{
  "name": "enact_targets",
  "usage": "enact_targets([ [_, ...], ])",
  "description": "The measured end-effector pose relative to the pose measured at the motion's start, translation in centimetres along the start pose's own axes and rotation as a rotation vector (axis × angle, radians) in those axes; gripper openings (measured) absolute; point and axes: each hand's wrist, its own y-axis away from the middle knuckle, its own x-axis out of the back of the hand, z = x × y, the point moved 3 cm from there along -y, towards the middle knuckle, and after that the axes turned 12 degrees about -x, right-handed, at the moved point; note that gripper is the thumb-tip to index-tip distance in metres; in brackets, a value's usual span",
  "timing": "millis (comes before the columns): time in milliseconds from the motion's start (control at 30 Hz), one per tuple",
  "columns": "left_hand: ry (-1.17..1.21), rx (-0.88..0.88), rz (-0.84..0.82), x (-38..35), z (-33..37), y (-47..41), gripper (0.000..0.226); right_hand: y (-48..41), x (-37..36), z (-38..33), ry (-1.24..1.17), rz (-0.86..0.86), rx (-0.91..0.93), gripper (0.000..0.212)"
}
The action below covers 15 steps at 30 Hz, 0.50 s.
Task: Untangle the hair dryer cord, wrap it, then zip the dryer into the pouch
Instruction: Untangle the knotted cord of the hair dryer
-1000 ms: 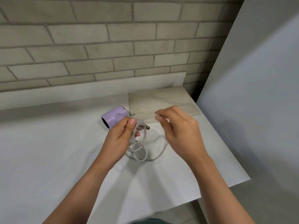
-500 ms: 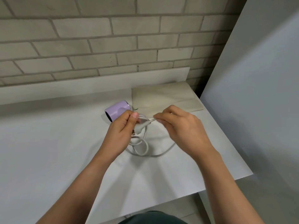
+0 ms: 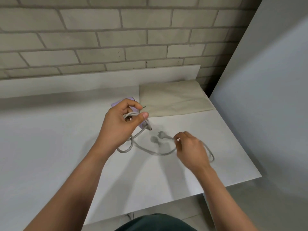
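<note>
The lilac hair dryer (image 3: 119,102) lies on the white table (image 3: 50,147), mostly hidden behind my left hand (image 3: 120,125). That hand is closed around a bundle of grey cord loops. More grey cord (image 3: 150,151) trails across the table in a curve to my right hand (image 3: 190,148). My right hand pinches the cord just behind the plug (image 3: 161,134), which hangs a little above the table and looks blurred. Another cord loop (image 3: 210,153) shows to the right of that hand. The beige pouch (image 3: 173,99) lies flat at the back right.
A brick wall (image 3: 116,39) rises behind the table, with a low white back ledge (image 3: 83,80). A grey panel (image 3: 266,97) stands close on the right. The table's right and front edges are near my arms.
My right hand has pulled the plug end away from my left hand, down and to the right, so more cord lies across the table. My left hand has lifted slightly with the loops.
</note>
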Motion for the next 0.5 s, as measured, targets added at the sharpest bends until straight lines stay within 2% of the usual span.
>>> enact_targets([
  [100,-0.016,0.003,-0.085,0.1,0.7,0.0,0.012,1.4,-3.3,-1.1,0.028,-0.182,0.005,0.017],
  [200,0.024,-0.002,-0.187,0.6,1.2,-0.1,0.022,2.6,-4.8,-2.2,0.096,-0.357,0.035,0.020],
  [267,-0.035,-0.020,-0.241,1.1,1.3,-0.2,0.025,2.4,-3.9,-3.0,0.153,-0.366,0.043,0.023],
  [333,-0.155,-0.068,-0.295,1.6,1.3,-0.2,0.028,1.6,-1.1,-4.3,0.021,-0.189,0.041,0.032],
  [400,-0.231,-0.115,-0.330,2.0,1.5,-0.2,0.024,1.3,2.7,-6.2,-0.273,-0.044,0.128,0.053],
  [467,-0.225,-0.139,-0.362,2.1,1.9,-0.1,0.017,1.1,5.7,-8.9,-0.493,-0.145,0.273,0.065],
  [500,-0.230,-0.163,-0.370,2.1,2.1,-0.1,0.016,0.9,6.6,-10.0,-0.536,-0.240,0.321,0.063],
])
